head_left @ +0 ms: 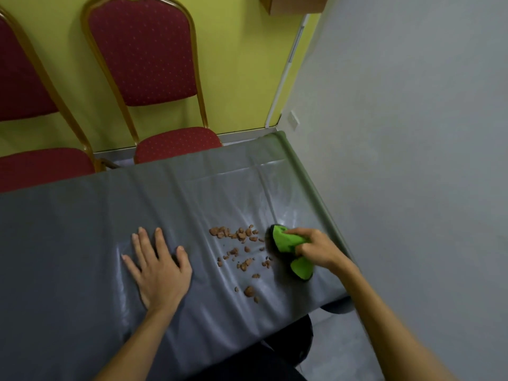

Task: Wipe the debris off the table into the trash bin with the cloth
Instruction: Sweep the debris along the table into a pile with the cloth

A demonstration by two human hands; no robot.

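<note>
Two-handed setup. Pressing left hand [158, 268] flat on grey-covered worktop [68, 229], fingers spread, likely pinning the sheet. Gripping bunched green cloth [286, 239] in right hand [316, 247], touching worktop, brown debris [242, 235] just left, between hands. Trash bin unseen.

Place: you seem to be in a plain meeting or function room.
Seating: red padded banquet chairs [143, 50] with gold frames face you, backed against a yellow-green wall [242, 64].
Surface: your bench [82, 215] wears a grey plastic cover and stands beside a grey wall [412, 133].
</note>
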